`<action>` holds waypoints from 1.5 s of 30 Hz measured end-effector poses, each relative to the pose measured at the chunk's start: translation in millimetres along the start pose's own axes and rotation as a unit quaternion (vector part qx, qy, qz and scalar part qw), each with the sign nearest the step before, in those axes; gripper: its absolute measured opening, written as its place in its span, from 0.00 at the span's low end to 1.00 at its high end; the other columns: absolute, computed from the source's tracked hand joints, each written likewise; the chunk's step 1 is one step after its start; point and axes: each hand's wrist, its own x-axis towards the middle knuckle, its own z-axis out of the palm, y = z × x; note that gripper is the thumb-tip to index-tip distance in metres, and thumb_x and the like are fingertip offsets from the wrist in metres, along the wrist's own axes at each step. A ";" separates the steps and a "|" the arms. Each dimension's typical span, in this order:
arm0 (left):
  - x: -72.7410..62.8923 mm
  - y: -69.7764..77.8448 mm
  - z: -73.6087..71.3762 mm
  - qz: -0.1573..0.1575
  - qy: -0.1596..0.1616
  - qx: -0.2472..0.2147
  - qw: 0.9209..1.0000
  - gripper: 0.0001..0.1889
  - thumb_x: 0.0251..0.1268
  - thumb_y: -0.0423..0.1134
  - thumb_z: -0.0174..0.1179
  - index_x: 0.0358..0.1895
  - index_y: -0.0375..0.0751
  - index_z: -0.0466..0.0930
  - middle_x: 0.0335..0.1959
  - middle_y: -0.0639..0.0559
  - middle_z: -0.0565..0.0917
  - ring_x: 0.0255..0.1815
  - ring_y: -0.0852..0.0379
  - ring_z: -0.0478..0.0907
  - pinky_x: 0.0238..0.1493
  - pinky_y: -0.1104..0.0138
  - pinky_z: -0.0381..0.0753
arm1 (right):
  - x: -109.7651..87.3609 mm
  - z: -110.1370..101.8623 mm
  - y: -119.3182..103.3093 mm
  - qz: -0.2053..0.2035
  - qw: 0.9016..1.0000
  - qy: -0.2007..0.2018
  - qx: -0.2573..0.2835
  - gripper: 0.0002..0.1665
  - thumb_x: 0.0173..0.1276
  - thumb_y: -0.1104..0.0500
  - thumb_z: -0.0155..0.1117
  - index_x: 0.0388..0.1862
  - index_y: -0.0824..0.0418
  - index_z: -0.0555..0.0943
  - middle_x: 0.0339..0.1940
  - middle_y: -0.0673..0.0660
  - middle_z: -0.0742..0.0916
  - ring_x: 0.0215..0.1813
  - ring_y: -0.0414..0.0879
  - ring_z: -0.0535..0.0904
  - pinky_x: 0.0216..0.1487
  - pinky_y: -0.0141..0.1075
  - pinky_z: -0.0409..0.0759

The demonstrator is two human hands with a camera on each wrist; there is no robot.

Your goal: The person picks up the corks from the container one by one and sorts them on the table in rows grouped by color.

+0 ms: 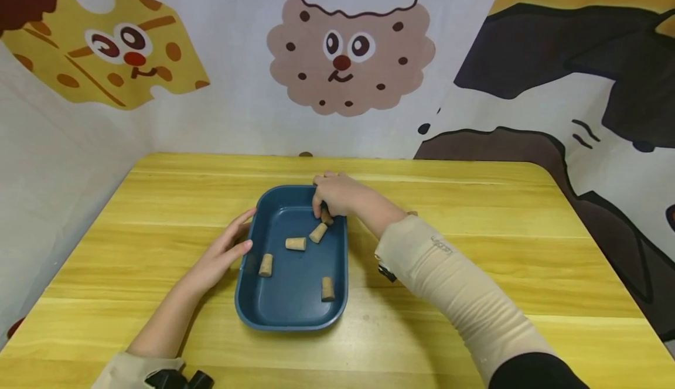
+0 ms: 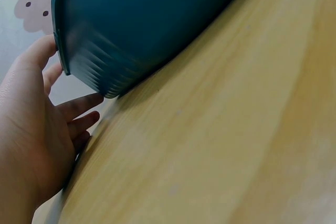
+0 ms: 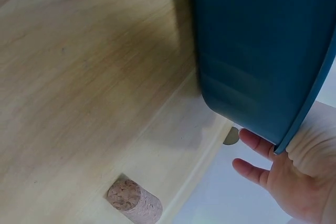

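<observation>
A blue rectangular tray (image 1: 295,313) stands on the table with several tan corks inside, among them one cork (image 1: 296,244) near the middle and one cork (image 1: 327,289) by the near right corner. My left hand (image 1: 218,260) rests against the tray's left wall, thumb at the rim and fingers fairly straight along the outside. At the far right corner my right hand (image 1: 337,194) reaches over the rim, its fingers bent down around a darker-looking cork (image 1: 327,218). In the right wrist view, two fingers (image 3: 252,171) of that hand show outside the rim; the rest are hidden.
Another cork (image 3: 135,202) lies on the wooden table (image 1: 474,201) right of the tray, mostly behind the right sleeve (image 1: 437,260) in the head view. A cloth with cartoon figures (image 1: 350,72) hangs behind the table's far edge.
</observation>
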 end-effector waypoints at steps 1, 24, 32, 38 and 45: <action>0.0 -0.3 -0.3 0.000 0.000 0.000 1.000 0.31 0.75 0.36 0.47 0.77 0.56 0.50 0.69 0.36 0.62 0.67 0.39 0.60 0.56 0.70 0.66 | 0.5 0.0 -0.7 0.001 1.000 -0.001 -0.006 0.19 0.65 0.67 0.63 0.40 0.42 0.87 0.70 0.54 0.68 0.71 0.51 0.57 0.68 0.51 0.54; 2.2 -0.3 2.7 -0.002 -0.001 -0.015 1.000 0.30 0.75 0.36 0.48 0.76 0.56 0.51 0.69 0.34 0.60 0.68 0.37 0.58 0.59 0.40 0.59 | -3.3 5.7 6.2 -0.036 0.998 0.048 -0.032 0.12 0.58 0.60 0.73 0.36 0.41 0.86 0.65 0.54 0.72 0.65 0.51 0.62 0.60 0.50 0.64; 1.8 1.0 2.0 0.000 0.002 -0.007 1.000 0.31 0.75 0.36 0.48 0.76 0.55 0.51 0.69 0.35 0.62 0.67 0.39 0.60 0.58 0.63 0.67 | -9.0 -0.7 4.8 -0.044 0.994 0.090 -0.045 0.11 0.58 0.56 0.74 0.39 0.41 0.87 0.60 0.53 0.74 0.59 0.50 0.63 0.56 0.48 0.67; 1.0 0.4 1.5 0.006 0.004 -0.023 1.000 0.31 0.75 0.35 0.48 0.76 0.54 0.51 0.68 0.35 0.62 0.67 0.40 0.60 0.55 0.70 0.68 | -13.2 -6.9 3.9 -0.061 0.989 0.131 -0.040 0.11 0.57 0.54 0.74 0.40 0.42 0.87 0.58 0.54 0.75 0.58 0.50 0.63 0.56 0.48 0.66; 0.1 -0.4 0.6 0.003 0.004 -0.016 1.000 0.31 0.75 0.35 0.48 0.76 0.55 0.51 0.69 0.36 0.61 0.67 0.40 0.59 0.56 0.71 0.67 | -23.1 -16.7 3.3 -0.067 0.983 0.167 -0.045 0.11 0.57 0.52 0.73 0.41 0.42 0.87 0.57 0.54 0.74 0.58 0.50 0.63 0.56 0.48 0.64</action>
